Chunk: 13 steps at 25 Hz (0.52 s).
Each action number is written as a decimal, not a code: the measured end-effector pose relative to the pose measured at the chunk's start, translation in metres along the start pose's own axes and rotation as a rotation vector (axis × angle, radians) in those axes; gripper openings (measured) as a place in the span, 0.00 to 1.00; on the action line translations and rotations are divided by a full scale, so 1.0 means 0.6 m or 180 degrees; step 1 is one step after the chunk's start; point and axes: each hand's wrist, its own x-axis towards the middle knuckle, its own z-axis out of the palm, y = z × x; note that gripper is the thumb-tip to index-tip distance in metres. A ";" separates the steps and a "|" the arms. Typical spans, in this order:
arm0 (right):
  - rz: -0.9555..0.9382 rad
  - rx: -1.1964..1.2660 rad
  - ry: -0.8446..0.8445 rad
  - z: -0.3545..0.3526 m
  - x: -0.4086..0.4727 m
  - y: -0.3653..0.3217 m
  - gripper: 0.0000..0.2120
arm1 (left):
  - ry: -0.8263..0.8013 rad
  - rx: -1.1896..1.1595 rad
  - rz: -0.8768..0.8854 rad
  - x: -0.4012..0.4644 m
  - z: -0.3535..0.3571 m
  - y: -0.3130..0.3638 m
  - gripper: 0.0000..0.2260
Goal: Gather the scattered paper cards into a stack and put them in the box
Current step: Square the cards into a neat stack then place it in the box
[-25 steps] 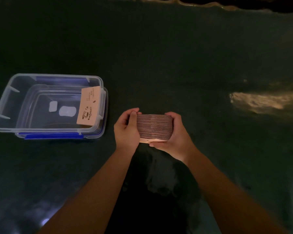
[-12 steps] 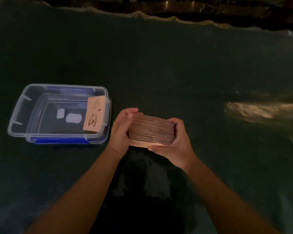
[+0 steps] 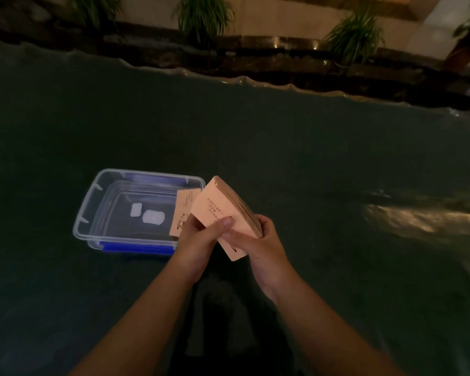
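A thick stack of tan paper cards (image 3: 223, 210) is held between both hands just right of the box, tilted so its printed face points up and left. My left hand (image 3: 198, 240) grips the stack's near left side, thumb on the face. My right hand (image 3: 258, 242) cups it from below and the right. The clear plastic box (image 3: 92, 202) with blue clips lies on the dark table, open. One loose card (image 3: 183, 210) leans inside against the box's right wall, partly hidden by the stack.
The dark green table cover (image 3: 310, 158) stretches all around, with a bright reflection (image 3: 418, 215) at the right. A wavy far edge (image 3: 228, 80) borders a ledge with potted plants (image 3: 204, 14). Two white patches (image 3: 152, 215) show on the box floor.
The stack has been turned from edge-up to face-up and carried left towards the box. The view has tilted upward, bringing the plants into sight.
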 end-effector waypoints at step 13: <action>0.0106 -0.0774 -0.0470 0.203 0.012 -0.068 0.16 | -0.0164 0.0276 -0.0590 -0.015 -0.192 0.192 0.22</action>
